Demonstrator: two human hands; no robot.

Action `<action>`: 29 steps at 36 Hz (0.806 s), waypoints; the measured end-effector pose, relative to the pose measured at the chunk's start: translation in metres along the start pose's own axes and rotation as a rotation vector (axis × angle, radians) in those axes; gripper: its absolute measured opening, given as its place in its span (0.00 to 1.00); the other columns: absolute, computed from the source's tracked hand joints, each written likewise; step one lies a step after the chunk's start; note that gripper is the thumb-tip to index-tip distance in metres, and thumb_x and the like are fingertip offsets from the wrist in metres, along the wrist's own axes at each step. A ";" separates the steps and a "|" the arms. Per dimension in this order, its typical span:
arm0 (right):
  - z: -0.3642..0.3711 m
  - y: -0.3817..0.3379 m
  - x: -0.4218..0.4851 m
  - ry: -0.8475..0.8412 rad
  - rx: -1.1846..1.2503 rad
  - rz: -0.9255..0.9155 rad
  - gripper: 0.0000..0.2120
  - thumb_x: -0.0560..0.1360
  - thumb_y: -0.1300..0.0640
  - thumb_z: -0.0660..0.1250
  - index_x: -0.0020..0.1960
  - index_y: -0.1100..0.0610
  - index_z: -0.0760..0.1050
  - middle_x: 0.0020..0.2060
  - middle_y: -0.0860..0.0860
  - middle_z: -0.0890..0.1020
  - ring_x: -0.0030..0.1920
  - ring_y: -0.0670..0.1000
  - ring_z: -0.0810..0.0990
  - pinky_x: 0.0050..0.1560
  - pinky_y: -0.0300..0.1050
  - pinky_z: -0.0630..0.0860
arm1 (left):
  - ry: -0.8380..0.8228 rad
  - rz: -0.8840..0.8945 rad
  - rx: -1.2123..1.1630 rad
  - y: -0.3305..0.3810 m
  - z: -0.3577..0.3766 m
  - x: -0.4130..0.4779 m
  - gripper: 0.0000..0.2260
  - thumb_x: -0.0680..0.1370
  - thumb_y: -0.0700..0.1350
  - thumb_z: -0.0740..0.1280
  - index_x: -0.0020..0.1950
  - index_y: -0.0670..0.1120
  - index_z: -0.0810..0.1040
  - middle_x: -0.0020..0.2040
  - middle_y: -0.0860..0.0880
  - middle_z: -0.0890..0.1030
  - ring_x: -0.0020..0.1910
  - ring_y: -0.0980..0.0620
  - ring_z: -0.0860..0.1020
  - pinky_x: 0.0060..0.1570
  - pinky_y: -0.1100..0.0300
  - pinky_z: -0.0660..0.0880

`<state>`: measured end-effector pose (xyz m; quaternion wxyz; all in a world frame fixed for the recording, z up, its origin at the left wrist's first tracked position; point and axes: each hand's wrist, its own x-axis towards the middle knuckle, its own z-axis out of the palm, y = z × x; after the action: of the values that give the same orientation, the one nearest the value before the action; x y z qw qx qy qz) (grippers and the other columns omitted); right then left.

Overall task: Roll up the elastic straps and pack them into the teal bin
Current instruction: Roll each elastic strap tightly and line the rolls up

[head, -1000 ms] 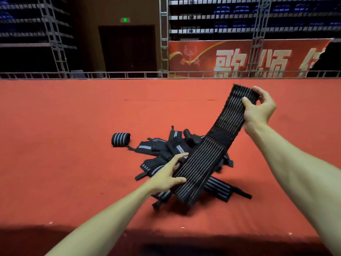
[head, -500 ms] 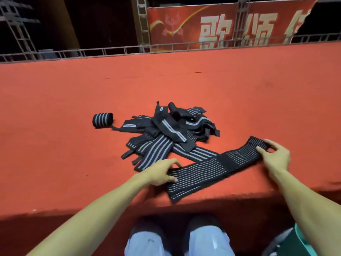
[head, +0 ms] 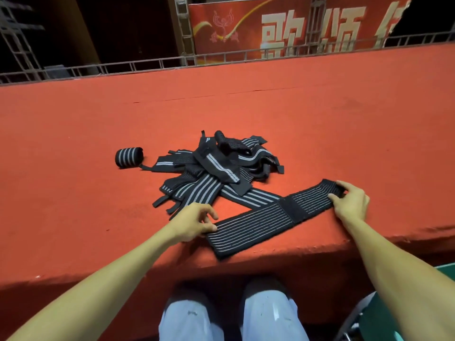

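A long black elastic strap (head: pixel 268 220) with thin grey stripes lies flat along the front edge of the red stage. My left hand (head: pixel 194 221) pinches its near left end. My right hand (head: pixel 350 201) grips its far right end, where the strap curls over slightly. Behind it sits a loose pile of black and grey straps (head: pixel 216 168). One rolled strap (head: pixel 129 156) rests on the carpet left of the pile. A sliver of the teal bin (head: pixel 384 318) shows at the bottom right, below the stage edge, partly hidden by my right forearm.
The red carpeted stage (head: pixel 246 107) stretches wide behind the pile, ending at a metal rail (head: pixel 221 57) with a red banner (head: pixel 283 25) beyond. The stage's front edge drops off just below the flat strap. My knees (head: pixel 229 318) are under that edge.
The strap, held up in the air one second ago, now lies flat by the stage edge. My right hand came down with it. The view has tilted downward.
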<state>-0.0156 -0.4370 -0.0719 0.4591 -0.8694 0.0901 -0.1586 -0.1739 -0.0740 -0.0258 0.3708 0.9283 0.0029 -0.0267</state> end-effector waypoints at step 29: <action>-0.016 -0.003 -0.013 -0.040 0.126 -0.081 0.27 0.71 0.64 0.76 0.69 0.57 0.76 0.65 0.56 0.79 0.55 0.57 0.82 0.56 0.35 0.67 | -0.145 0.131 0.294 0.024 0.034 0.009 0.23 0.78 0.42 0.70 0.70 0.50 0.69 0.44 0.58 0.69 0.47 0.54 0.69 0.47 0.66 0.64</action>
<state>-0.0333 -0.4434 -0.0632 0.5077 -0.8449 0.0354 -0.1649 -0.1660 -0.1149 -0.0342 0.2314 0.9664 -0.0882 -0.0697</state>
